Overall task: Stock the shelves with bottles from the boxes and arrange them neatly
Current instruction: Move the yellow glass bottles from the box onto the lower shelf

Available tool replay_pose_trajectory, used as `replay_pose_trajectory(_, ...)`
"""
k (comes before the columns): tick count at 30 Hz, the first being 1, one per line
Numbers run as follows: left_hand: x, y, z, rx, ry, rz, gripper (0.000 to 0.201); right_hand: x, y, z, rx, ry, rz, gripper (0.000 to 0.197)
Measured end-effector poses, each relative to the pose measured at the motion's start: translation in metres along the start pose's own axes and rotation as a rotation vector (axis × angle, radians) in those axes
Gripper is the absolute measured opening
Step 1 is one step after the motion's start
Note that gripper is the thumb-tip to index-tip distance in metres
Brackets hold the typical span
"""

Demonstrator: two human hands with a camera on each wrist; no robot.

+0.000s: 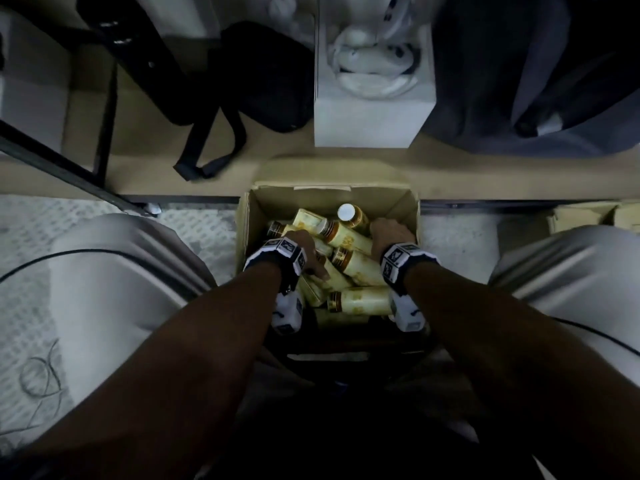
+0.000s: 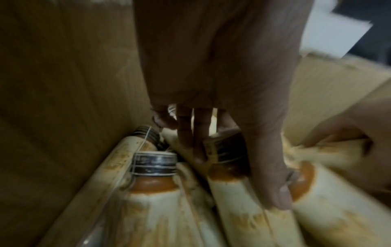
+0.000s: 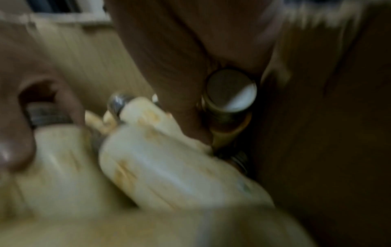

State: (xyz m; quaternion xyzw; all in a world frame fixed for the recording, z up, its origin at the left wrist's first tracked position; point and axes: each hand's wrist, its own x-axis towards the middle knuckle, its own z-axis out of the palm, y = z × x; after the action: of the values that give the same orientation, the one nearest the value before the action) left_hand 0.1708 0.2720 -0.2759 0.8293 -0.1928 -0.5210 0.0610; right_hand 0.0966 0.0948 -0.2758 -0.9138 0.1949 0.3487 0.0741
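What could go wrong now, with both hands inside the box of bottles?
1. The left hand grips one bottle near its cap; it might slip.
2. The bottles lie loosely piled in the box, so pulling one may knock the others.
3. The right hand is close to the upright bottle and could topple it.

Black wristbands [image 1: 280, 254] with white patterned tiles sit behind left hand [image 1: 304, 244] and right hand [image 1: 391, 232]; pale trousers [image 1: 104, 289], seemingly dark-piped.
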Motion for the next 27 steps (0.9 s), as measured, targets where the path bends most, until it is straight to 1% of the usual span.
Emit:
replay_pose_trajectory(1, -0.003, 0.0, 0.0, -0.024, 0.031, 0.011, 0.059, -0.004, 0.0, -0.006, 0.027, 0.01, 0.004, 0.028)
replay_pose_trajectory(2, -0.004, 0.003, 0.001, -0.05, 0.067, 0.013, 0.058, -0.01, 0.0, -0.012, 0.066, 0.018, 0.019, 0.025)
replay_pose_trajectory(4, -0.014, 0.008, 0.001, 0.003, 0.175, 0.034, 0.054, -0.019, 0.0, -0.025, 0.169, 0.042, 0.053, 0.017)
replay_pose_trajectory(5, -0.021, 0.013, 0.0, 0.031, 0.212, 0.031, 0.056, -0.024, 0.001, -0.03, 0.244, 0.059, 0.075, 0.016)
replay_pose_trajectory(8, -0.042, 0.032, -0.011, 0.03, 0.346, 0.042, 0.058, -0.04, 0.005, -0.047, 0.511, 0.094, 0.122, 0.026)
replay_pose_trajectory(10, -0.057, 0.044, -0.021, 0.021, 0.427, 0.037, 0.057, -0.05, 0.006, -0.053, 0.69, 0.138, 0.131, 0.023)
replay_pose_trajectory(12, -0.07, 0.05, -0.031, -0.014, 0.499, 0.062, 0.054, -0.063, 0.005, -0.06, 0.878, 0.183, 0.128, 0.019)
replay_pose_trajectory(13, -0.078, 0.051, -0.035, -0.046, 0.538, 0.078, 0.054, -0.069, 0.004, -0.063, 0.935, 0.213, 0.12, 0.02)
replay_pose_trajectory(15, -0.092, 0.046, -0.041, -0.169, 0.608, 0.103, 0.058, -0.08, 0.003, -0.069, 0.984, 0.293, 0.11, 0.027)
replay_pose_trajectory(17, -0.106, 0.037, -0.041, -0.352, 0.673, 0.145, 0.055, -0.09, 0.001, -0.074, 1.032, 0.369, 0.114, 0.041)
replay_pose_trajectory(19, -0.12, 0.033, -0.038, -0.55, 0.735, 0.214, 0.057, -0.101, -0.002, -0.078, 1.098, 0.446, 0.097, 0.046)
replay_pose_trajectory(21, -0.131, 0.033, -0.037, -0.72, 0.806, 0.28, 0.061, -0.115, -0.005, -0.081, 1.185, 0.545, 0.052, 0.052)
replay_pose_trajectory(23, -0.14, 0.032, -0.038, -0.942, 0.825, 0.337, 0.059, -0.131, -0.008, -0.085, 1.288, 0.659, -0.01, 0.059)
replay_pose_trajectory(25, -0.15, 0.027, -0.04, -1.168, 0.814, 0.389, 0.048, -0.146, -0.011, -0.091, 1.427, 0.725, -0.096, 0.063)
replay_pose_trajectory(27, -0.16, 0.021, -0.041, -1.371, 0.782, 0.487, 0.029, -0.16, -0.012, -0.098, 1.576, 0.717, -0.187, 0.058)
